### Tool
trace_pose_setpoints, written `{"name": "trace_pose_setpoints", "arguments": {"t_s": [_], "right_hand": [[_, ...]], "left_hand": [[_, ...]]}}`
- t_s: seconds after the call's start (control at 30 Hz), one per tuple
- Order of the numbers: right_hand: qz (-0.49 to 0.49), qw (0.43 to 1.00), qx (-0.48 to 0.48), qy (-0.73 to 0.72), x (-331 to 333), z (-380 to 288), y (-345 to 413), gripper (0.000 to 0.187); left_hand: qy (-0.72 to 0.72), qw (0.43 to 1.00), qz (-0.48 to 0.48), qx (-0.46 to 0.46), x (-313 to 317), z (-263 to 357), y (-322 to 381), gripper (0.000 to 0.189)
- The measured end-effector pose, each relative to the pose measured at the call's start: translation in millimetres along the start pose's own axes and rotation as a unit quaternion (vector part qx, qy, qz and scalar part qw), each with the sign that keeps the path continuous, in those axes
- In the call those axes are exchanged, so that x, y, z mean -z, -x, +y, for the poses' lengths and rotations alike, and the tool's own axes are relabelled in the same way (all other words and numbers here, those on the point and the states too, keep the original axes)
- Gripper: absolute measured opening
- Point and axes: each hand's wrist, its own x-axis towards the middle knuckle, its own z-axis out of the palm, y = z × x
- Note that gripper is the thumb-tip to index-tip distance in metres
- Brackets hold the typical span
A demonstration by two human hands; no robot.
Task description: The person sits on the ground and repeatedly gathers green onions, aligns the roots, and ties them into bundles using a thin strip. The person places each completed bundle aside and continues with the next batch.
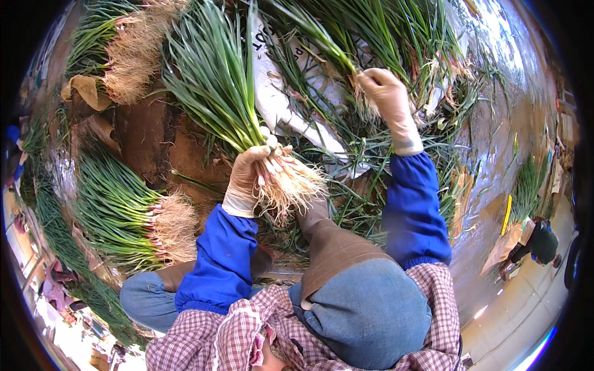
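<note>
My left hand [243, 178], in a pale glove, is closed around a thick bunch of green onions [218, 88]. Their leaves fan up and away from me, and the pale roots hang below my fist. To the right, my gloved right hand [385, 92] pinches a slim green onion stalk [332, 46] near its root end; whether it is one stalk or a few is unclear. Under and beyond that hand lie untrimmed green onions [399, 37] with tangled roots. A white printed sack [271, 95] lies between both hands, partly covered by leaves.
Aligned green onions lie in a pile [120, 204] at left and another stack [134, 55] at upper left. Stripped leaves [352, 204] litter the floor around my boot [315, 218]. Wet sheeting [492, 116] spreads at right, where another person [540, 241] is near more onions [526, 190].
</note>
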Motion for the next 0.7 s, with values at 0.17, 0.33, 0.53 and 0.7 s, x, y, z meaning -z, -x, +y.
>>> {"name": "trace_pose_setpoints", "arguments": {"t_s": [0.17,0.33,0.53,0.7], "right_hand": [[0.093,0.987,0.064,0.116,24.9,-7.2,31.0,0.026],[0.185,0.980,0.056,-0.052,11.9,-37.7,79.3,0.012],[-0.052,0.973,0.210,0.074,-47.7,-84.5,152.5,0.010],[0.056,0.984,0.152,0.074,-57.8,-58.6,150.8,0.011]], "left_hand": [[0.044,0.998,0.044,-0.001,-4.2,-11.1,-5.6,0.021],[0.055,0.995,0.073,0.040,-8.2,-24.4,-8.1,0.020],[0.023,0.990,0.049,0.133,-5.5,-36.3,-9.0,0.038],[-0.066,0.988,0.112,0.079,5.5,-37.3,-2.0,0.030]]}}
